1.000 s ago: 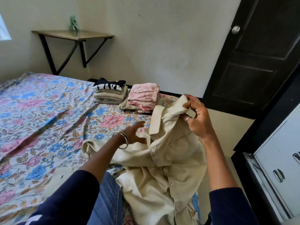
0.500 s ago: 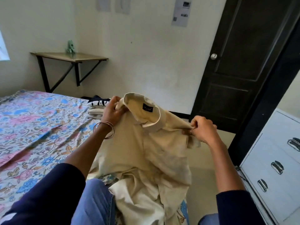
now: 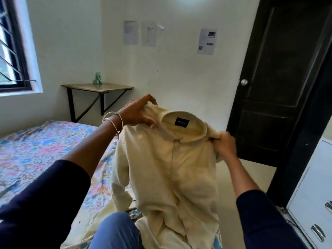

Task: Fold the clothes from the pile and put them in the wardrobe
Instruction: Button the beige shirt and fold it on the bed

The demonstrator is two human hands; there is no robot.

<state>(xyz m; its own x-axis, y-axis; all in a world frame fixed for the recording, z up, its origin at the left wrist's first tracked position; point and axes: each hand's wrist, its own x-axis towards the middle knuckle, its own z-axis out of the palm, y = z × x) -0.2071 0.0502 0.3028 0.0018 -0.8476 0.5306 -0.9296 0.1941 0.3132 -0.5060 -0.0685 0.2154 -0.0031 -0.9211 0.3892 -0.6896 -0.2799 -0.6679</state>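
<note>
Cream collared shirt point(image 3: 167, 166), buttoned, dark neck label, hanging between both hands.

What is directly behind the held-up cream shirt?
Around the cream shirt, held by the left hand and right hand, show white wall and floral bedsheet. Whatever lies directly behind it is covered.
</note>
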